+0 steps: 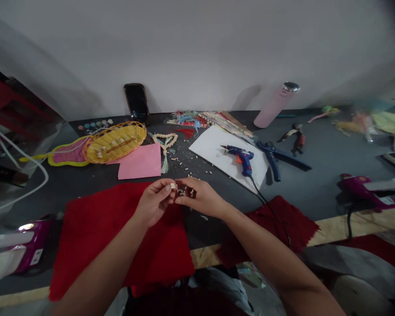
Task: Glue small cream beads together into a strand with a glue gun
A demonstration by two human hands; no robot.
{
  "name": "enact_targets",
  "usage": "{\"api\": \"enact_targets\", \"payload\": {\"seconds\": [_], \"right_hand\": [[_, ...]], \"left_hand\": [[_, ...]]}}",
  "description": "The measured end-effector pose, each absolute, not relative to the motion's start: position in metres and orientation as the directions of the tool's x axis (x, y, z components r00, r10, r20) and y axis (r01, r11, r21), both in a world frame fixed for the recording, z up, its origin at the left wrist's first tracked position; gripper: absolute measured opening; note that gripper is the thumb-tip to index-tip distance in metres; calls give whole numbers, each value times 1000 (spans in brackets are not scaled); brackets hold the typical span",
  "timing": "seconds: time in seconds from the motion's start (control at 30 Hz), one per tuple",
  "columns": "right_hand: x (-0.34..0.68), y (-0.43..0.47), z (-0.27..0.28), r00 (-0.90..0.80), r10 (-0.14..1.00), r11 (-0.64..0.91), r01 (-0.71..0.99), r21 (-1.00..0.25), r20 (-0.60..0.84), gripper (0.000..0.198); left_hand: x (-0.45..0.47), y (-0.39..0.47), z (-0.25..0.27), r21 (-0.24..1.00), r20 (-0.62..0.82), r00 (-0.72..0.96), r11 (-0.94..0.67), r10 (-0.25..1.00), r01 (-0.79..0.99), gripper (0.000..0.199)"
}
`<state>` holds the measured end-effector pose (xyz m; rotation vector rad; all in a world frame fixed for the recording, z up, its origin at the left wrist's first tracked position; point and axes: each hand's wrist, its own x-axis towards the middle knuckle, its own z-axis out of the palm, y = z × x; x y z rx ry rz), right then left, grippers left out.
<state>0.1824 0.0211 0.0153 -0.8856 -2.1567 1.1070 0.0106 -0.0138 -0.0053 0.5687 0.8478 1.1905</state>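
My left hand (156, 199) is closed, pinching a small cream-coloured piece (173, 186) between thumb and fingertips above the red cloth (95, 219). Close beside it, my right hand (202, 196) curves with thumb and fingers apart, its index fingertip near the held piece. Small pale bits (181, 192) show on the dark table between the right thumb and fingers. More such bits lie scattered beyond the hands. A heart-shaped ornament (165, 140) edged in similar cream pieces, with a pale tassel, lies past the left hand.
A blue glue gun (242, 158) rests on a white board (213, 147), its cord running toward me. Blue-handled cutters (276, 156) lie beside it. Around them are a yellow basket (118, 142), pink paper (141, 162), a phone (136, 101), sticks (228, 124) and a pink bottle (274, 105).
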Motion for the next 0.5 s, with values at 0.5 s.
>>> {"api": "enact_targets", "payload": {"seconds": [0.5], "right_hand": [[229,52,9,-118,938,320,651,-689,325,32]], "left_hand": [[11,-13,-2,774,-274,116,291,955,-562,16]]}}
